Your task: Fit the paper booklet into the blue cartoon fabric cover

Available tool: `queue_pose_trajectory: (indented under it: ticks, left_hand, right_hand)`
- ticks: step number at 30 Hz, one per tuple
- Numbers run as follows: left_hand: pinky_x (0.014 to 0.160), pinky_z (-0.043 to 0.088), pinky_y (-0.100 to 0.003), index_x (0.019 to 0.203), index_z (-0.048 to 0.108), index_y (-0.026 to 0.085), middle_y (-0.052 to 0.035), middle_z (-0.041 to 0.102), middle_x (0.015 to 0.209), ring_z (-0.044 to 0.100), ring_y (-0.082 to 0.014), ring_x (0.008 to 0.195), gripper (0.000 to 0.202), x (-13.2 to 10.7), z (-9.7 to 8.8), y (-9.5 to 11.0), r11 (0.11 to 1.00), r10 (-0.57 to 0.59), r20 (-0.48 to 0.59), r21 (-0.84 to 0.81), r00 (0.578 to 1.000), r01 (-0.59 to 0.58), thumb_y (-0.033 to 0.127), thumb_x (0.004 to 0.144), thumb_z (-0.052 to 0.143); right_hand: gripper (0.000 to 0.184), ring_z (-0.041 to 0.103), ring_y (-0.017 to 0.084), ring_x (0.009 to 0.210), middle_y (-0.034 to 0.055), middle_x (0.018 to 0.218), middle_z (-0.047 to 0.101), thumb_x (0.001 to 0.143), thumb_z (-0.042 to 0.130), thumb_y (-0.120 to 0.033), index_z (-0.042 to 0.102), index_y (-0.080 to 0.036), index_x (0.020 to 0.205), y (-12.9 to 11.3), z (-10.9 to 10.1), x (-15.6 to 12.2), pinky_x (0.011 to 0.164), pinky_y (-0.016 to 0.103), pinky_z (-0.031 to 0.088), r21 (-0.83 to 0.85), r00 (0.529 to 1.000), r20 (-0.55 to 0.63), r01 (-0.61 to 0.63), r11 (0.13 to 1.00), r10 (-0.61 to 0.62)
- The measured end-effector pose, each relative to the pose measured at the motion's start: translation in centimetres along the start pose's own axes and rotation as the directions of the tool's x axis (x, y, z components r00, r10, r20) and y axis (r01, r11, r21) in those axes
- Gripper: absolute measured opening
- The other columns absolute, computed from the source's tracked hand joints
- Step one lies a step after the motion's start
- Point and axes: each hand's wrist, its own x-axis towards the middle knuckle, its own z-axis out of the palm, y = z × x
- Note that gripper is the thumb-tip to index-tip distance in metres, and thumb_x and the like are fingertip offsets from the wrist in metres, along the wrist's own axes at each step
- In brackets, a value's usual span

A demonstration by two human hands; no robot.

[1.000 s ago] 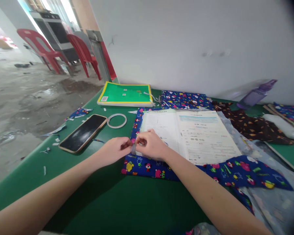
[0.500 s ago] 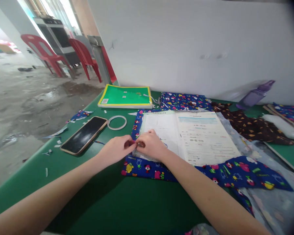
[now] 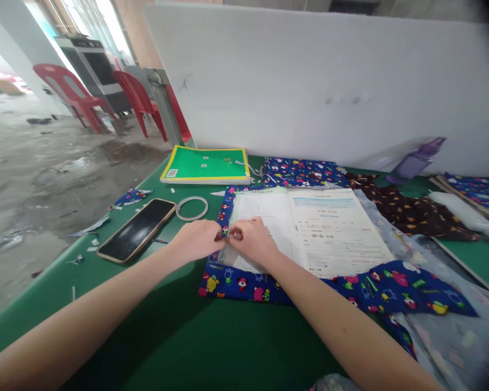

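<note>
An open book (image 3: 309, 228) lies on a blue cartoon-print fabric (image 3: 244, 285) spread over the green table (image 3: 179, 336). My left hand (image 3: 198, 241) and my right hand (image 3: 252, 241) meet at the book's left edge. Both are closed in a pinch there, fingertips almost touching, on a small pale strip at the fabric's folded edge. What the strip is I cannot make out. A ring of clear tape (image 3: 192, 208) lies just beyond my left hand, and a black phone (image 3: 137, 229) to its left.
A green, yellow-edged book (image 3: 206, 164) lies at the back beside more blue fabric (image 3: 303, 171) and brown patterned cloth (image 3: 411, 209). A purple bottle (image 3: 415, 161) lies by the white wall. Scraps litter the table's left edge. Red chairs (image 3: 71, 92) stand on the floor beyond.
Both hands have lowered the pinched strip onto the book's left edge and pressed closer together. The view has shifted slightly.
</note>
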Motion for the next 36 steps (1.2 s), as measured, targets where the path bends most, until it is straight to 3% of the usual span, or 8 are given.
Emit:
queue_pose_trajectory:
  ticks: [5,9,15,23,30,36]
  left_hand:
    - [0.052,0.034,-0.025,0.070,0.063,0.021,-0.0036,0.065,0.069,0.060,-0.0182,0.062,0.030,0.4,0.0,-0.8,0.987,0.036,0.085,-0.161,0.996,-0.022,0.044,0.077,0.045]
    - [0.051,0.032,-0.025,0.068,0.059,0.021,-0.0022,0.065,0.069,0.059,-0.0191,0.063,0.028,-0.1,0.5,-0.4,0.988,-0.024,0.045,-0.153,0.999,0.031,0.047,0.072,0.051]
    - [0.050,0.032,-0.025,0.070,0.058,0.022,-0.0008,0.065,0.068,0.059,-0.0182,0.062,0.019,-0.2,1.0,-0.4,0.980,-0.017,0.032,-0.198,0.999,0.023,0.038,0.073,0.049]
    - [0.052,0.032,-0.024,0.068,0.063,0.017,-0.0013,0.060,0.062,0.054,-0.0149,0.057,0.027,0.5,0.4,-1.7,0.948,0.073,0.104,-0.316,0.992,-0.037,0.038,0.074,0.047]
    - [0.051,0.028,-0.023,0.071,0.069,0.015,0.0013,0.055,0.056,0.046,-0.0120,0.054,0.030,0.8,-0.6,-2.1,0.912,0.123,0.201,-0.408,0.972,-0.031,0.037,0.074,0.049]
    - [0.051,0.029,-0.023,0.076,0.071,0.015,0.0013,0.057,0.059,0.045,-0.0121,0.056,0.032,1.0,-0.1,-2.8,0.884,0.104,0.232,-0.468,0.967,0.017,0.040,0.073,0.051]
  right_hand:
    - [0.007,0.046,0.010,0.060,-0.0034,0.065,0.059,0.074,0.056,-0.021,0.062,-0.019,0.071,-0.2,-0.1,0.0,0.080,0.032,0.030,0.059,1.000,0.019,0.003,0.998,-0.004]
    - [0.006,0.048,0.011,0.063,-0.0028,0.065,0.059,0.073,0.056,-0.020,0.062,-0.020,0.071,-0.5,-0.5,0.0,0.077,0.031,0.031,0.091,0.999,-0.024,-0.046,0.995,0.048]
    - [0.009,0.047,0.011,0.062,-0.0023,0.063,0.058,0.075,0.053,-0.020,0.059,-0.020,0.068,-0.7,-0.9,-0.1,0.071,0.029,0.033,0.135,0.992,-0.070,-0.096,0.986,0.107]
    - [0.006,0.049,0.011,0.060,-0.0035,0.064,0.056,0.074,0.055,-0.026,0.055,-0.020,0.071,-0.4,-0.5,-0.2,0.067,0.027,0.035,0.241,1.000,0.010,0.009,0.970,-0.011]
    - [0.006,0.053,0.011,0.064,-0.0040,0.069,0.062,0.073,0.058,-0.020,0.054,-0.020,0.068,-0.7,-0.4,-0.2,0.078,0.028,0.037,0.233,0.995,0.063,0.059,0.971,-0.076]
    - [0.010,0.055,0.011,0.067,-0.0050,0.070,0.065,0.073,0.059,-0.020,0.055,-0.021,0.064,-0.5,0.5,-0.1,0.086,0.031,0.034,0.194,0.996,0.048,0.058,0.979,-0.069]
